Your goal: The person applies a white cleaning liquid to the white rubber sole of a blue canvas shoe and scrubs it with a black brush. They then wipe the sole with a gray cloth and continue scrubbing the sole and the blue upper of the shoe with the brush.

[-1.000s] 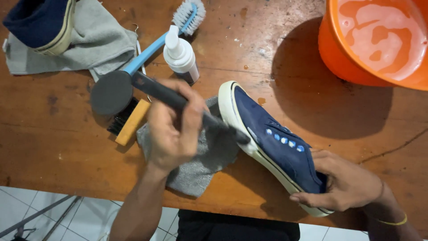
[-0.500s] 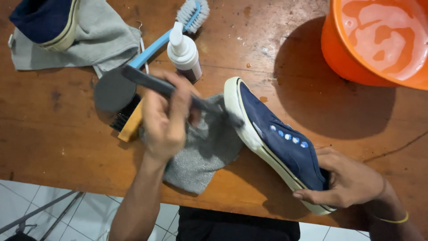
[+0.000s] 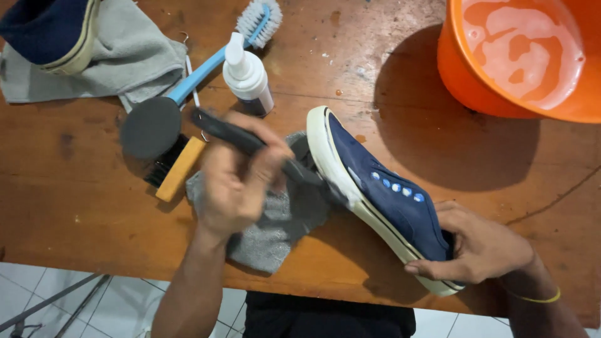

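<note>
The left hand (image 3: 235, 188) is curling its fingers (image 3: 275, 159) closed around a dark slim-handled brush (image 3: 250, 143), whose working end is pressing against the white rubber sidewall of a navy canvas sneaker (image 3: 388, 200). The right hand (image 3: 479, 247) is gripping the sneaker's heel opening, fingers wrapped over its collar. The sneaker is lying just right of the left hand, its long axis running diagonally from toe at upper left to heel at lower right, resting partly on a grey cloth (image 3: 275, 225) on the brown wooden table (image 3: 75, 206). Farther out are sitting a white pump bottle (image 3: 247, 78), a blue-handled scrub brush (image 3: 250, 25) and an orange plastic basin (image 3: 463, 75) of soapy water
</note>
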